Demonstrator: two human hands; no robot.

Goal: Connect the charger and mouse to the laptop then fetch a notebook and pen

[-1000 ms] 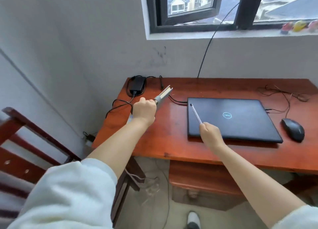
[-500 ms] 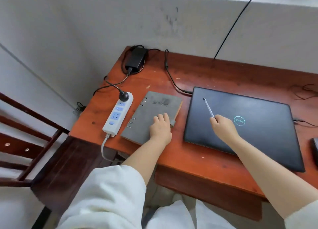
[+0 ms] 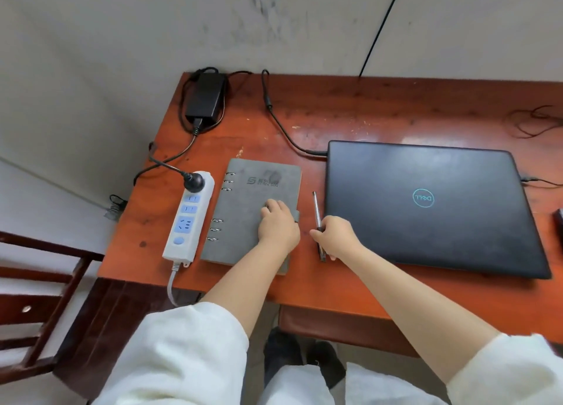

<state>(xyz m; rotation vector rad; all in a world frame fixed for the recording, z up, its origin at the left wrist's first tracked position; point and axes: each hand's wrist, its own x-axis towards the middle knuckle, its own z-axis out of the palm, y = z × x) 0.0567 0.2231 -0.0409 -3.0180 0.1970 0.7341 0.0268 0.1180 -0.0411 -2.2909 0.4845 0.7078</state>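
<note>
A grey ring-bound notebook (image 3: 243,203) lies flat on the red-brown desk (image 3: 365,115), left of the closed black laptop (image 3: 426,203). My left hand (image 3: 278,226) rests palm-down on the notebook's cover near its right edge. A silver pen (image 3: 316,209) lies on the desk between notebook and laptop; my right hand (image 3: 336,237) pinches its lower part. The black charger brick (image 3: 204,98) sits at the desk's back left corner, and its cable (image 3: 283,130) runs into the laptop's left side. Only a dark sliver of the mouse (image 3: 559,222) shows at the right edge.
A white power strip (image 3: 189,216) with the charger's plug in it lies along the desk's left edge beside the notebook. A thin cable enters the laptop's right side. A wooden chair (image 3: 39,298) stands at the lower left. The wall is just behind the desk.
The notebook went from held upright in my left hand to flat on the desk. My right hand carried the pen off the laptop lid down onto the desk between notebook and laptop.
</note>
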